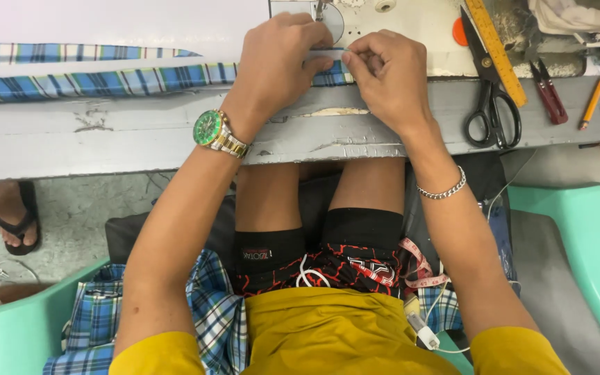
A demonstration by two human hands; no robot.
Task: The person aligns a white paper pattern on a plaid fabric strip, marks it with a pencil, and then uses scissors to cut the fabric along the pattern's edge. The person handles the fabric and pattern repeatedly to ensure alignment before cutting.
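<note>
Blue plaid fabric, a long narrow strip (105,80), is lying across the grey table (140,139) and running from the far left in under both hands at the sewing machine bed (397,21). In the head view, the left hand (276,66) is reaching forward with the wrist bent down, fingers curled and pressing the strip flat; its grip is closing on the fabric edge. A green-faced wristwatch (213,130) is sitting on that wrist. The right hand (387,76) is arching beside it, almost touching it, thumb and forefinger pinching the strip's end in a narrow grip, with a silver chain bracelet (442,191) on the wrist. Both forearms are stretching out from the lap. Black scissors (491,104) and a yellow ruler (498,48) are lying on the table to the right, well apart from the hands.
</note>
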